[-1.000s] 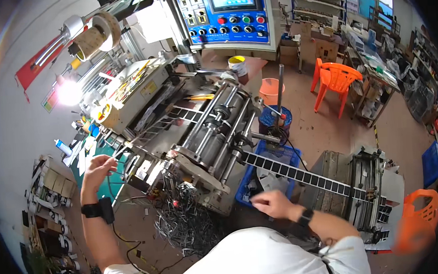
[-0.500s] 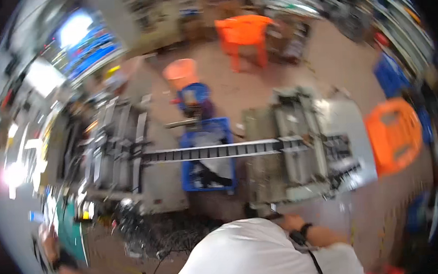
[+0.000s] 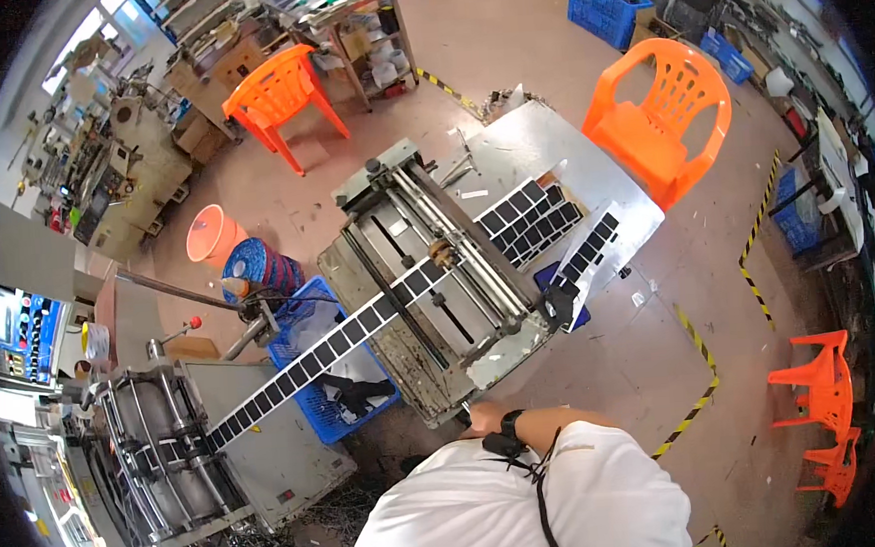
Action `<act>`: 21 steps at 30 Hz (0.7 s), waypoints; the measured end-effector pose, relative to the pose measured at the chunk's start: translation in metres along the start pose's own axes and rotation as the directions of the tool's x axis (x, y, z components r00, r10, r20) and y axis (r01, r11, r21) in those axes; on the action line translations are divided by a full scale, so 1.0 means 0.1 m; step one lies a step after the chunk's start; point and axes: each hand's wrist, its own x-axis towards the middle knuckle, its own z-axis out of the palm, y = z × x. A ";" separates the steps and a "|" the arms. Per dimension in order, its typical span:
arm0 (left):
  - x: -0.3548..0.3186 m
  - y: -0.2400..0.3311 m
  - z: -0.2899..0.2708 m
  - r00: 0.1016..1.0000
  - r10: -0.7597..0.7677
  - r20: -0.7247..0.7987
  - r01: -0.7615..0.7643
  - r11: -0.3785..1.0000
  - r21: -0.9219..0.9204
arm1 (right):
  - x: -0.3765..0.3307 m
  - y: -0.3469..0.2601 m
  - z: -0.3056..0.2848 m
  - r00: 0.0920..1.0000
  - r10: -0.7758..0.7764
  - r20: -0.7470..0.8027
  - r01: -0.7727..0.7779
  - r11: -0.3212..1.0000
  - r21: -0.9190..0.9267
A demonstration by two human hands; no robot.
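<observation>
My right hand (image 3: 482,418), with a black band on its wrist, is at the near lower edge of a worn metal feeder machine (image 3: 508,359). Its fingers are closed by a small metal piece on that edge, mostly hidden by the hand. My left hand is out of view. A long white strip with black squares (image 3: 334,346) runs from the roller machine (image 3: 163,456) at the left, under the feeder's bars. More black-and-white strips (image 3: 535,222) lie on the metal plate beyond the feeder. A further strip (image 3: 589,254) hangs at that plate's near side.
Below the strip, a blue crate (image 3: 318,421) holds clear plastic and black scraps. An orange bucket (image 3: 213,237) and a blue container (image 3: 267,267) stand behind it. Orange chairs (image 3: 661,119) stand beyond the metal plate. Tangled dark waste (image 3: 303,537) lies at the lower left.
My view has swung to the right and is sharper. My left hand, seen earlier at the lower left, has left the picture. My right hand stays at the feeder's near edge.
</observation>
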 end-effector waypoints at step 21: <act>-0.28 0.17 -0.06 0.997 -0.008 -0.081 0.011 0.999 0.038 | -0.23 -0.28 -0.29 0.991 0.122 -0.060 -0.118 0.991 0.062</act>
